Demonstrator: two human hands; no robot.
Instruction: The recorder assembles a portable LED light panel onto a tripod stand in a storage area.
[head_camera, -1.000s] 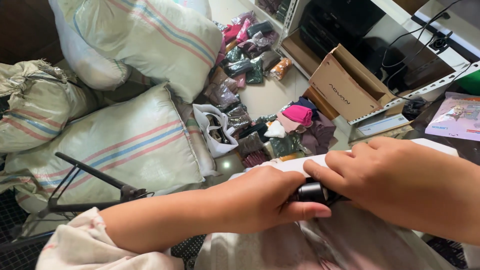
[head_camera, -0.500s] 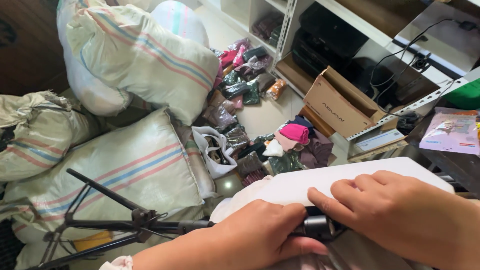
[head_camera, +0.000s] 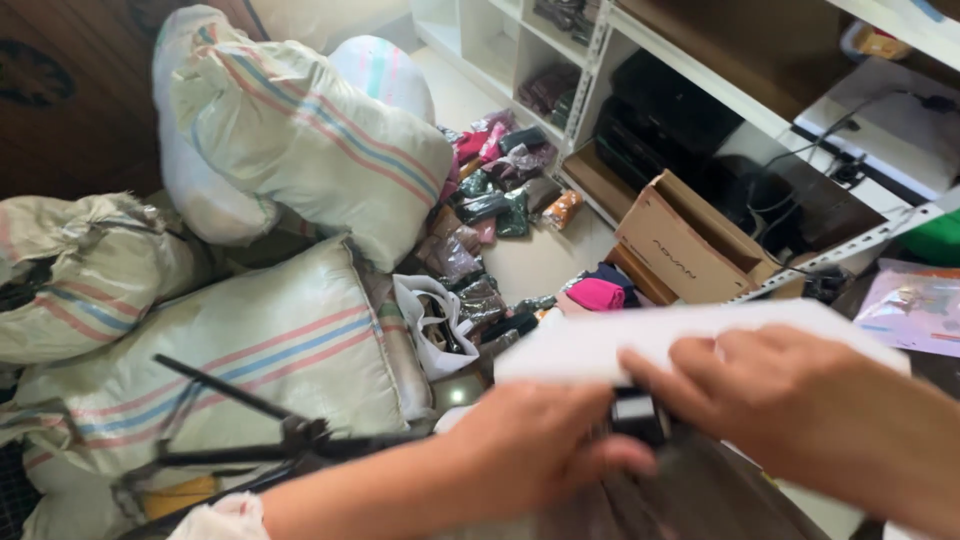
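Vs the frame half a sec earlier, the view had tipped further up & left: the striped sacks (head_camera: 300, 140) sat lower & bigger in frame, more of the white shelving (head_camera: 600, 60) showed at far right, and the black tripod (head_camera: 290, 435) had slid down toward the near-left corner. Both hands had dropped lower in frame but kept the same hold on the small black object (head_camera: 638, 415).

Far left: one stuffed sack slumped by the dark wall, another lying flat in front w/ the tripod's legs across it. A white plastic bag (head_camera: 430, 320) lay just right of that sack, then a heap of small packed garments (head_camera: 490, 200) spread over the floor toward the shelving.

Left hand (head_camera: 535, 455) came in from the near-left, forearm angled up to the right, palm down, fingers curled round the black object's left side, thumb tucked under. Grip looked closed on it.

The black object sat near-centre, between the two hands, just under the near edge of a white flat sheet (head_camera: 640, 340).

Right hand (head_camera: 800, 415) reached in from the near-right, back of hand up, fingers bent & pinching the object's right side; fingertips partly blurred.

Beyond, a cardboard box (head_camera: 680, 245) stood open by the shelving; a glossy packet (head_camera: 915, 310) lay far right.
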